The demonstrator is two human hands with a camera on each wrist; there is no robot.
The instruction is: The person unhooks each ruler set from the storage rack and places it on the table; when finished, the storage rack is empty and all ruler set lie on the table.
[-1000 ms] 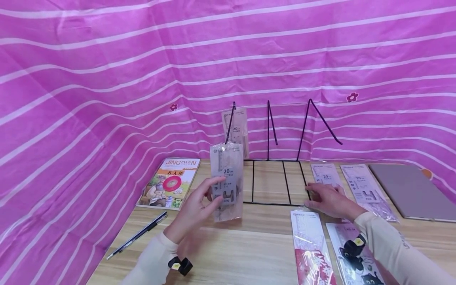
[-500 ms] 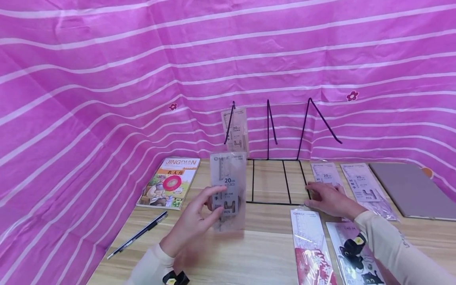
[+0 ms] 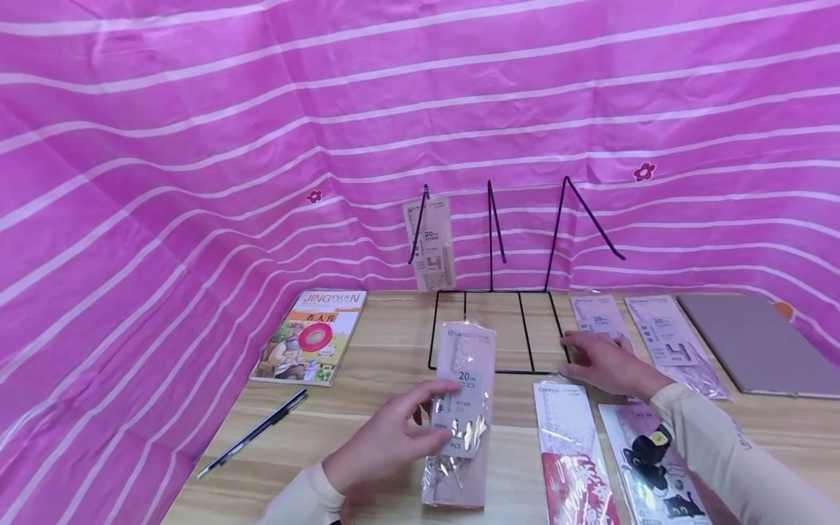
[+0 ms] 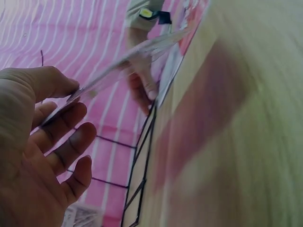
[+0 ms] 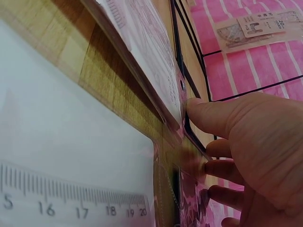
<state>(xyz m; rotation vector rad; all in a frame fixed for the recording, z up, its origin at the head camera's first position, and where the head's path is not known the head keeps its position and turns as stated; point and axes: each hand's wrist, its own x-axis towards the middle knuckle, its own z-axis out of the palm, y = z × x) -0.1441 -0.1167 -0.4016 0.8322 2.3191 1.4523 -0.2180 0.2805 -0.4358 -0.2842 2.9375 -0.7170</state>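
Observation:
My left hand [image 3: 400,437] pinches a clear-bagged ruler set [image 3: 462,408] between thumb and fingers, its "20 cm" card towards me, held over the table's near middle. In the left wrist view the bagged set [image 4: 118,66] shows edge-on, with the other fingers loosely bent beneath. A black wire rack [image 3: 526,332] with three upright hooks stands behind. From its left hook hangs a similar ruler set [image 3: 434,255]. My right hand [image 3: 607,364] grips the right side of the rack's base, thumb and fingers about the wire [image 5: 181,56].
Two more ruler sets lie by the right hand, one a "20 cm" packet [image 3: 666,332]. Nearer are a red-and-white packet [image 3: 577,467] and a black-cat packet [image 3: 646,452]. A grey notebook [image 3: 755,346] lies far right. Left are a magazine [image 3: 295,364], red tape roll [image 3: 316,337] and pen [image 3: 256,430].
My left hand has drawn the ruler set away from the left hook's tip, down towards me and to the right, tilting it flatter. The right hand stays on the rack's base.

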